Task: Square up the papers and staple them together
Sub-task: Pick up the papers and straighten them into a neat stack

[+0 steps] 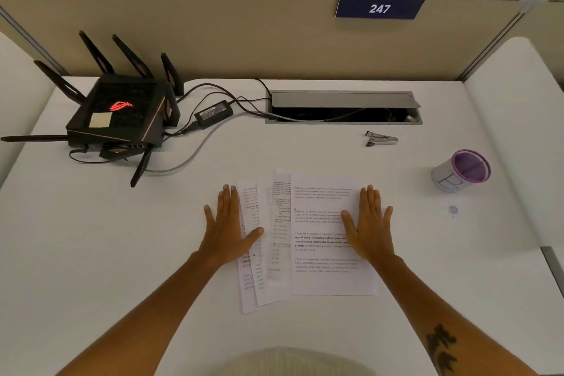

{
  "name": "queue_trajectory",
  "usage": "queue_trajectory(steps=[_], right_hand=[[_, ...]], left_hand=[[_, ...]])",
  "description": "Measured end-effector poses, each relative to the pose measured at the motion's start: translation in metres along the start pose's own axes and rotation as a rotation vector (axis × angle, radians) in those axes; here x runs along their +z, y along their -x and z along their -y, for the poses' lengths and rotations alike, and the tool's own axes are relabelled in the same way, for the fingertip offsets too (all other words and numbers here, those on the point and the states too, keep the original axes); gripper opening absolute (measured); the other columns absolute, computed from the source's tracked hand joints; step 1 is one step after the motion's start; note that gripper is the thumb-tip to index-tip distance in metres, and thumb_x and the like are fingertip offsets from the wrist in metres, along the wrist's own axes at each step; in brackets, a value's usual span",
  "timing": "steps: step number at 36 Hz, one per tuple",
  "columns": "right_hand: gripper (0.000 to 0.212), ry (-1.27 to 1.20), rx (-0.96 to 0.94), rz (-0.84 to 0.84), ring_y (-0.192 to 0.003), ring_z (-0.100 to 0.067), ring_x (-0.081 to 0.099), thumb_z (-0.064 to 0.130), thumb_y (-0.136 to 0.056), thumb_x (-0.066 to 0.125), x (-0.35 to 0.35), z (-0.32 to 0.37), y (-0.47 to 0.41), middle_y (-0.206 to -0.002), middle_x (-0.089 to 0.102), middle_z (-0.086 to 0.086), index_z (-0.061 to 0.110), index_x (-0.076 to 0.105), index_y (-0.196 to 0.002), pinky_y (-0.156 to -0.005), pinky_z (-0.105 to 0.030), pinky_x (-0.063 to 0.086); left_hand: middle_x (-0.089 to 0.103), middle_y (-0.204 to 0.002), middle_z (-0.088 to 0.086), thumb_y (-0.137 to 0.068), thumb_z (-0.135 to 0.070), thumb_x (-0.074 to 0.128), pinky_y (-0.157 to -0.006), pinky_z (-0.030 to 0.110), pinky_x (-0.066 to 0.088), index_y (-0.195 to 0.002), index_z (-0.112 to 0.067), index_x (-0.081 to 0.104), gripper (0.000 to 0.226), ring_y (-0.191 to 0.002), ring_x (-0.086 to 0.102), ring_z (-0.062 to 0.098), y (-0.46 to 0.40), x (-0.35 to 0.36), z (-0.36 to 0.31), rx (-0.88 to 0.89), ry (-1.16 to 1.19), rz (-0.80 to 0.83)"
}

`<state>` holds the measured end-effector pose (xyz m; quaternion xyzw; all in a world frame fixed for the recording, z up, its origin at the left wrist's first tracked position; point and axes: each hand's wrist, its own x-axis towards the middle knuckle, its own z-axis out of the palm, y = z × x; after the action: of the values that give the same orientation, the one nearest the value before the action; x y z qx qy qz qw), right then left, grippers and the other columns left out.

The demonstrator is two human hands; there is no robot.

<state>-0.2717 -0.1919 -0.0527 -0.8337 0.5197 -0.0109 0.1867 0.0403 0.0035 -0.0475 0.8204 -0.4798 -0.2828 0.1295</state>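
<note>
Several printed white papers (317,253) lie fanned out on the white desk (122,253), overlapping and offset to the left. My left hand (227,224) lies flat with straight fingers on the left edge of the fan. Flat on the right side of the top sheet rests my right hand (369,223), fingers straight. A small metal stapler (381,139) sits on the desk beyond the papers, to the right, apart from both hands.
A black router (119,113) with antennas and its cables (195,149) fill the back left. A power brick (213,113) lies beside an open cable tray (343,108). A purple-rimmed cup (460,169) stands at the right. A partition wall closes the back.
</note>
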Motion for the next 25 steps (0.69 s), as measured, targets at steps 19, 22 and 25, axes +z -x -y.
queue_trajectory(steps=[19,22,25], right_hand=[[0.097,0.091,-0.06,-0.017,-0.162,-0.028,-0.004,0.068,-0.1,0.032,0.024,0.046,0.01,-0.174,-0.002,-0.014,0.002,0.0,-0.164,-0.129,-0.058,0.002],[0.098,0.078,-0.064,-0.017,-0.162,-0.028,-0.005,0.068,-0.1,0.033,0.029,0.056,0.013,-0.174,-0.003,-0.014,0.003,-0.002,-0.164,-0.129,-0.057,0.001],[0.098,0.066,-0.069,-0.017,-0.162,-0.027,-0.006,0.067,-0.1,0.033,0.032,0.065,0.016,-0.174,-0.003,-0.013,0.003,-0.002,-0.164,-0.13,-0.056,0.0]], left_hand=[[-0.023,-0.177,0.0,-0.078,-0.088,0.052,-0.124,0.064,-0.02,-0.16,-0.025,-0.034,0.135,-0.163,-0.022,0.029,-0.006,0.005,-0.007,0.049,-0.044,0.039],[-0.021,-0.177,-0.001,-0.08,-0.085,0.057,-0.125,0.063,-0.019,-0.156,-0.031,-0.04,0.135,-0.164,-0.02,0.029,-0.004,0.005,-0.013,0.046,-0.013,0.032],[-0.016,-0.179,-0.001,-0.082,-0.076,0.066,-0.126,0.063,-0.018,-0.146,-0.043,-0.049,0.136,-0.166,-0.013,0.029,-0.001,0.002,-0.019,0.055,0.059,0.015]])
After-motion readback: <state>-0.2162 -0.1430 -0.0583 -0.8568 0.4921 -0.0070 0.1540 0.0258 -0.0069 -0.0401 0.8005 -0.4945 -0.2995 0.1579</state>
